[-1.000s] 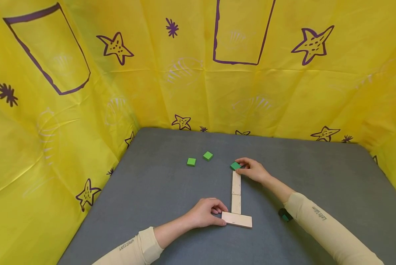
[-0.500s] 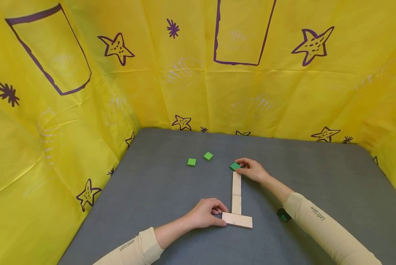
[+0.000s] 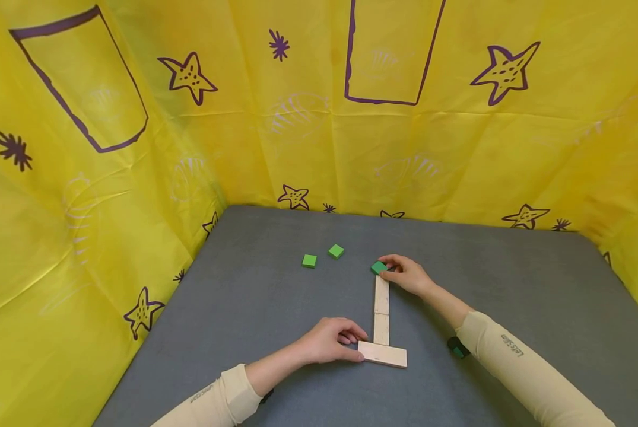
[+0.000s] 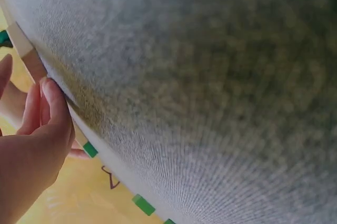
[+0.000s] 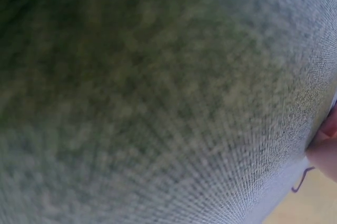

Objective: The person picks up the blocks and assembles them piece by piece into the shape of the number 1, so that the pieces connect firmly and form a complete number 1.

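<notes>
My right hand [image 3: 410, 276] pinches a dark green square block [image 3: 378, 268] between thumb and fingers, at the far end of a row of wooden blocks. Two pale wooden blocks, a far one [image 3: 381, 295] and a near one [image 3: 381, 329], lie end to end in that row. Across its near end lies a wooden crosspiece block [image 3: 383, 354]. My left hand [image 3: 329, 341] holds the crosspiece's left end, thumb at the near corner and fingers bent at the far one. In the left wrist view, the left fingertips [image 4: 50, 90] meet that wooden end. The right wrist view shows only part of the right hand [image 5: 325, 153].
Two light green square blocks, a left one [image 3: 309, 261] and a right one [image 3: 336, 251], lie apart on the grey table [image 3: 254, 296], left of the right hand. Yellow patterned cloth [image 3: 351, 148] rises along the table's back and sides.
My left hand has shifted very slightly, and a dark piece now shows under its sleeve. The right hand and the blocks look still.
</notes>
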Tool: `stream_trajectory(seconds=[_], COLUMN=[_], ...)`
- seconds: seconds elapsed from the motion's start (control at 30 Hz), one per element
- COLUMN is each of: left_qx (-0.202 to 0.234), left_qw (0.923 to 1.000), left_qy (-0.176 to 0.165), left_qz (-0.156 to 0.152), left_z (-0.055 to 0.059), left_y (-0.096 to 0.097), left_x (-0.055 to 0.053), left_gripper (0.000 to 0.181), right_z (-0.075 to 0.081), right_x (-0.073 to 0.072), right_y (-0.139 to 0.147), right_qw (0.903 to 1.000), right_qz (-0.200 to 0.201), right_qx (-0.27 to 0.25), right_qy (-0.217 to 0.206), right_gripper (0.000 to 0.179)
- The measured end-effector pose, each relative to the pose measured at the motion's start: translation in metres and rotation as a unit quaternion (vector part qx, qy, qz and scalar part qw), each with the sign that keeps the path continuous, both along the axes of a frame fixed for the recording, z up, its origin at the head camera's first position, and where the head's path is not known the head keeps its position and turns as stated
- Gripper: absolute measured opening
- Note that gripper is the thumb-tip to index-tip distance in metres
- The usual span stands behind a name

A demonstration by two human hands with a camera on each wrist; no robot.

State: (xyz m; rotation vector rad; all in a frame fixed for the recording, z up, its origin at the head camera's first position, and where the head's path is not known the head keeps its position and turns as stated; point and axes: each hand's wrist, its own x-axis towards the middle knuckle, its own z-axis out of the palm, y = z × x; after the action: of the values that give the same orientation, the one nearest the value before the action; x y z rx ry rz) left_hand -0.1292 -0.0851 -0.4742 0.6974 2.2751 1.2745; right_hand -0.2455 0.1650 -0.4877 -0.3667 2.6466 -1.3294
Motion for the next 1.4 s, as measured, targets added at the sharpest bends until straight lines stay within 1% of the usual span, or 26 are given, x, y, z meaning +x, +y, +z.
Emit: stream_trajectory(seconds=[0.13,0.23,0.43,0.57,0.73,0.83,0.87,1.0,1.07,1.1,1.27,1.4], left_qx=[0.002,0.008,0.034,0.053,0.069,0.094,0.102,0.129,0.135,0.139,0.164,0.186], left_qw=[1.0,0.9997,0.9968,0.9941,0.9896,0.984,0.9815,0.9693,0.9633,0.9606,0.949,0.9409], left_qy=[0.004,0.014,0.034,0.029,0.012,0.012,0.012,0.005,-0.003,-0.005,-0.006,-0.013], left_qz=[0.006,0.019,0.063,0.09,0.125,0.151,0.162,0.21,0.232,0.24,0.269,0.283], left_z=[0.005,0.01,0.021,0.028,0.035,0.036,0.04,0.043,0.043,0.039,0.039,0.036], left_y=[-0.003,-0.005,-0.007,-0.008,-0.011,-0.014,-0.015,-0.021,-0.025,-0.027,-0.035,-0.039], left_x=[-0.004,-0.01,-0.026,-0.036,-0.047,-0.055,-0.055,-0.065,-0.069,-0.073,-0.081,-0.086], left_gripper=[0.031,0.032,0.036,0.037,0.039,0.04,0.039,0.039,0.038,0.038,0.039,0.042], right_z=[-0.001,-0.001,-0.001,-0.001,-0.001,0.0,0.0,0.001,0.002,0.002,0.001,0.001], right_x=[-0.001,-0.002,-0.001,0.0,0.0,0.0,0.0,0.0,0.0,0.0,0.0,0.001], right_y=[0.0,0.001,0.001,0.001,0.001,0.002,0.002,0.003,0.004,0.004,0.003,0.003], right_qw=[1.0,0.9999,0.9997,0.9998,0.9997,0.9997,0.9996,0.9995,0.9995,0.9994,0.9993,0.9994], right_qz=[0.005,0.01,0.016,0.014,0.019,0.021,0.022,0.028,0.031,0.032,0.034,0.03], right_qx=[0.001,-0.002,-0.002,-0.002,-0.007,-0.007,-0.006,-0.007,-0.007,-0.007,-0.007,-0.006], right_qy=[0.008,0.012,0.015,0.014,0.017,0.014,0.013,0.009,0.01,0.011,0.014,0.014], right_gripper=[0.038,0.038,0.037,0.037,0.037,0.038,0.038,0.039,0.039,0.039,0.038,0.038])
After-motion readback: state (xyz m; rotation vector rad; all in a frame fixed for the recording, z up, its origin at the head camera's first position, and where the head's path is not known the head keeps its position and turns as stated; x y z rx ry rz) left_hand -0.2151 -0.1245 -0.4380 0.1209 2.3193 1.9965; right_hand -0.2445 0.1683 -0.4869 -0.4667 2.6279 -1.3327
